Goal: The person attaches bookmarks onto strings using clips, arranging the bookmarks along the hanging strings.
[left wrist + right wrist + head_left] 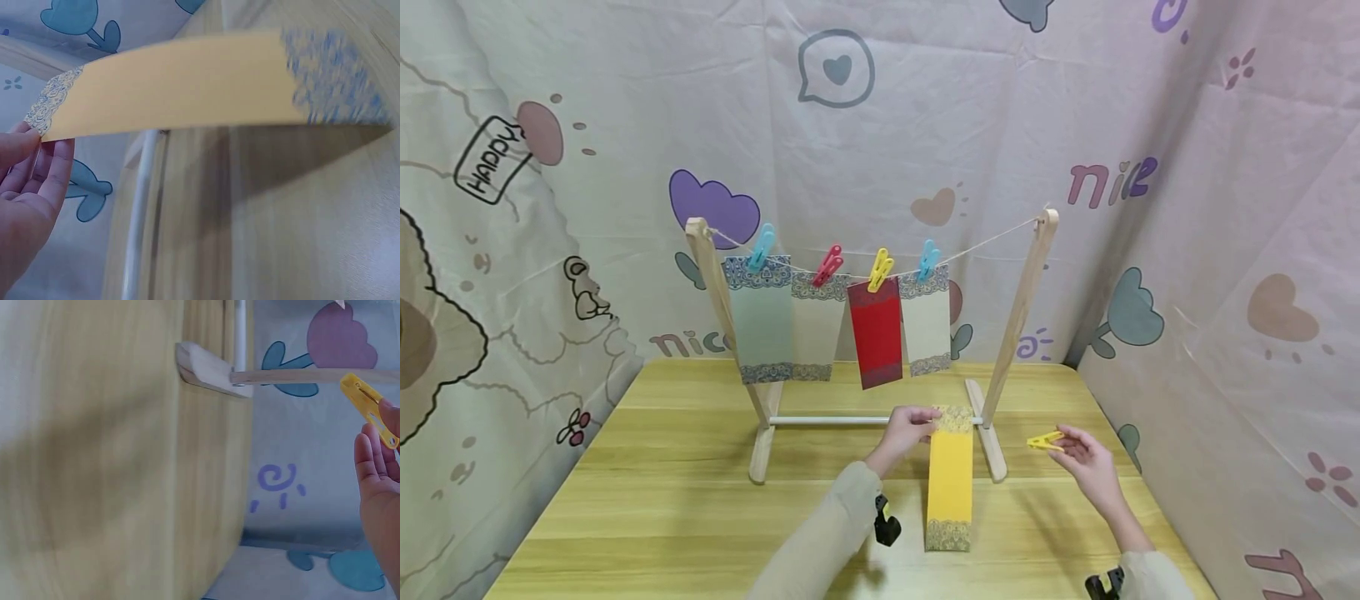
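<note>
My left hand (910,435) pinches the upper left corner of a yellow paper card (950,479) with patterned bands at both ends. In the left wrist view the card (181,87) slopes down from the thumb and fingers (59,169) toward the table. Off to the right, my right hand (1088,467) holds a yellow clothespin (1045,441) between thumb and fingers. The same clothespin (369,407) shows in the right wrist view, pointing away from the palm. Behind both hands a string (992,242) sags between two wooden posts.
Along the string hang a pale green card (763,325), a cream card (816,325), a red card (876,333) and a white card (927,325), each under a clothespin. The wooden stand's right foot (987,433) and white crossbar (827,421) lie close to the left hand.
</note>
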### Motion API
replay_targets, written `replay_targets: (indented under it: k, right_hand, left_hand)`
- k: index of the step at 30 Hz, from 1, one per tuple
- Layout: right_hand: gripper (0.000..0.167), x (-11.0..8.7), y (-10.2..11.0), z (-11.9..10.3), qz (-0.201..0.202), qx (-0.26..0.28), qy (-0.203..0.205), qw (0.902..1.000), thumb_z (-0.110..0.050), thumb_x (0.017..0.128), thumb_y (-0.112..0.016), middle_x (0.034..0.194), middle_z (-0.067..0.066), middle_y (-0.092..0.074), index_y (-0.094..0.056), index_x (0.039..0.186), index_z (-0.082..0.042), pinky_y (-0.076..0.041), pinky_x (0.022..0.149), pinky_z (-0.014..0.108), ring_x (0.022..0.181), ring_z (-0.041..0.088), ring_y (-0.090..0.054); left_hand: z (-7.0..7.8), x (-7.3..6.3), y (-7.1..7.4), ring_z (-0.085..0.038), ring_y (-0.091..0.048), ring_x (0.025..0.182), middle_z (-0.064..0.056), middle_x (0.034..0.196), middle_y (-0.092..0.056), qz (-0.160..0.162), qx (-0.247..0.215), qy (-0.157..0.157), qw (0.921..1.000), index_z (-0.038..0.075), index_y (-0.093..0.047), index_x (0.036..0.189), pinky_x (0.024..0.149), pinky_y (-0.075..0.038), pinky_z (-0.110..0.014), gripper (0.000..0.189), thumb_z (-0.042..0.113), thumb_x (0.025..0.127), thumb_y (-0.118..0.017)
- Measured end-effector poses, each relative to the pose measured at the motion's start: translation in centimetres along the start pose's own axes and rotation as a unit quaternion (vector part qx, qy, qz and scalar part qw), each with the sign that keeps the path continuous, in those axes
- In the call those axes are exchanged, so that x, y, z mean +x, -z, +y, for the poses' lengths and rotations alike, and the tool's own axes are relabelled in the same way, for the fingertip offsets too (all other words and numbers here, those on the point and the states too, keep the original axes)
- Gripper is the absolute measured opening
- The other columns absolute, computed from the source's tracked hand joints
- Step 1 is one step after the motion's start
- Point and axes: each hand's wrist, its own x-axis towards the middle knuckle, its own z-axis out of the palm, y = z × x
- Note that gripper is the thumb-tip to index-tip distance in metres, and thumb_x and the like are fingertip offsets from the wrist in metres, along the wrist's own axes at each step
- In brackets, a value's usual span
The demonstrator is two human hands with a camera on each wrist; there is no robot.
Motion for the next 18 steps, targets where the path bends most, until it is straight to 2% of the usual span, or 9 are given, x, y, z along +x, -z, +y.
replay_targets:
  k: [2, 5, 10, 15, 18]
  right_hand:
    - [0.039, 0.5, 0.0, -0.4, -0.001, 0.004, 0.018, 0.9998, 0.021, 0.069, -0.062, 0.09, 0.025, -0.056, -0.048, 0.105, 0.021, -0.045, 0.071, 0.01, 0.079, 0.001, -0.056]
    - [0.039, 1.4, 0.0, -0.9, 0.001, 0.02, 0.044, 0.9989, 0.023, 0.067, -0.062, 0.088, 0.019, -0.058, -0.047, 0.104, 0.024, -0.045, 0.072, 0.01, 0.079, 0.001, -0.056]
    - [0.039, 2.3, 0.2, -2.0, -0.006, 0.045, 0.07, 0.9965, 0.027, 0.066, -0.059, 0.09, 0.007, -0.059, -0.047, 0.103, 0.025, -0.045, 0.074, 0.012, 0.079, 0.004, -0.057]
    - [0.038, 3.1, 0.4, -3.4, -0.021, 0.047, 0.084, 0.9951, 0.028, 0.066, -0.058, 0.091, 0.004, -0.06, -0.048, 0.103, 0.024, -0.044, 0.076, 0.013, 0.08, 0.006, -0.058]
    - [0.038, 3.6, 0.4, -4.2, -0.023, 0.044, 0.095, 0.9942, 0.029, 0.065, -0.058, 0.091, 0.005, -0.06, -0.048, 0.102, 0.024, -0.045, 0.075, 0.013, 0.08, 0.006, -0.058]
  left_hand:
    - [0.9, -0.2, -0.2, -0.021, -0.057, 0.072, -0.027, 0.106, -0.057, -0.003, 0.01, -0.011, 0.9999, -0.017, -0.058, 0.101, 0.072, -0.049, -0.048, 0.022, -0.014, 0.08, -0.054]
    - [1.3, -0.1, -0.4, -0.016, -0.057, 0.072, -0.026, 0.104, -0.058, -0.005, 0.013, -0.014, 0.9998, -0.016, -0.059, 0.101, 0.073, -0.048, -0.048, 0.021, -0.014, 0.081, -0.053]
    - [2.1, 0.1, -0.7, -0.019, -0.058, 0.076, -0.023, 0.105, -0.059, -0.009, 0.006, -0.012, 0.9999, -0.015, -0.059, 0.102, 0.074, -0.049, -0.046, 0.022, -0.014, 0.081, -0.053]
    - [3.1, 0.3, -0.8, -0.023, -0.058, 0.078, -0.026, 0.104, -0.058, -0.011, 0.01, -0.022, 0.9996, -0.016, -0.058, 0.103, 0.071, -0.051, -0.041, 0.023, -0.015, 0.081, -0.052]
    - [3.6, 0.3, -0.9, -0.024, -0.058, 0.079, -0.026, 0.103, -0.058, -0.008, 0.016, -0.027, 0.9995, -0.014, -0.059, 0.103, 0.073, -0.05, -0.044, 0.023, -0.015, 0.081, -0.051]
